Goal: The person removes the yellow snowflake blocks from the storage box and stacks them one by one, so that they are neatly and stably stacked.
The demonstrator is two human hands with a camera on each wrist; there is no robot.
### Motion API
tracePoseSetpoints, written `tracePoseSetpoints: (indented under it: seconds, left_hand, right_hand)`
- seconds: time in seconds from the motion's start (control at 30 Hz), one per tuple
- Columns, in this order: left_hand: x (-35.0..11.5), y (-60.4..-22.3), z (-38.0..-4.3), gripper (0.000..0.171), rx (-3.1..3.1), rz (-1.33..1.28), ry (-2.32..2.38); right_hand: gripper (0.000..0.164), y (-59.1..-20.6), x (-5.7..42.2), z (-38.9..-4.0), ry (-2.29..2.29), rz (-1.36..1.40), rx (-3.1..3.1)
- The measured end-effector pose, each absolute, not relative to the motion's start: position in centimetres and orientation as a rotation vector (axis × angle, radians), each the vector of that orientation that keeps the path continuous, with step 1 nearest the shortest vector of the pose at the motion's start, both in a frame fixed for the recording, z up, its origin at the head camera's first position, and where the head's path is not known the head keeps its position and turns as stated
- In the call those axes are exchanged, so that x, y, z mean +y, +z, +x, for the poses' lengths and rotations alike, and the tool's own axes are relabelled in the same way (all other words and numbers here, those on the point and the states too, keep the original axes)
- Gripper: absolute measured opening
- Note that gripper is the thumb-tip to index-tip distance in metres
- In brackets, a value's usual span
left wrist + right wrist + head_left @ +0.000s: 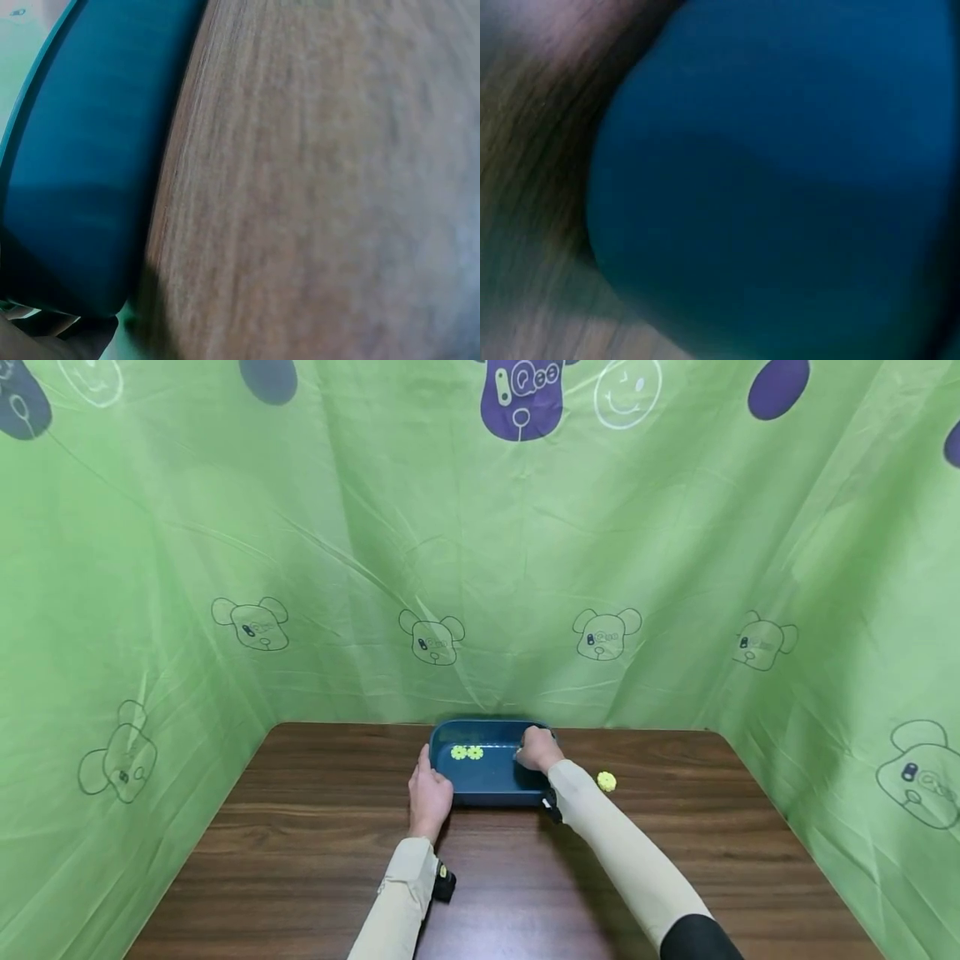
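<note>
A dark blue rectangular tray (491, 778) stands at the far side of the table. Along its left wall lies my left hand (431, 795), a finger extended upward beside the rim; the left wrist view catches fingers (45, 341) close to the tray's rounded end. Inside the tray at the right, my right hand (540, 750) reaches down with bent fingers, and I cannot tell whether they hold anything. Two yellow flower-shaped pieces (467, 752) sit side by side in the tray's left part. The right wrist view is mostly filled by the tray's blue outer wall (780, 187).
Another yellow flower-shaped piece (607, 782) lies on the brown wood-grain table (300, 827), right of the tray and close to the right forearm. Green printed cloth (517, 552) hangs behind the table's far edge and along both sides.
</note>
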State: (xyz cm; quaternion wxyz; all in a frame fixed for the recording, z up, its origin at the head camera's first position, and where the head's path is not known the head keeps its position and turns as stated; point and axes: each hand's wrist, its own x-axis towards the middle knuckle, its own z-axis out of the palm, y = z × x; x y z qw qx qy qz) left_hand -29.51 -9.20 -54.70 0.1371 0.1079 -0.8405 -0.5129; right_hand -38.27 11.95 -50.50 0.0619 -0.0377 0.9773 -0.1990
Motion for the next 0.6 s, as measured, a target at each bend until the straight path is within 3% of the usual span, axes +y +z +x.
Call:
tracePoseSetpoints:
  seconds: [0.07,0.27,0.6]
  left_hand:
    - [-9.1,-54.8,-29.5,0.061,-2.429,0.314,-1.486]
    - [-9.2,-54.9,-29.6,0.062,-2.421,0.308,-1.476]
    - [-9.2,-55.0,-29.7,0.061,-2.406,0.296,-1.473]
  right_hand:
    - [0.036,-50.8,11.8,-38.3,-0.562,-0.078,2.940]
    - [0.027,-51.5,11.5,-38.7,-0.547,-0.008,2.966]
    - [0.029,-52.2,11.5,-39.3,-0.606,0.003,2.907]
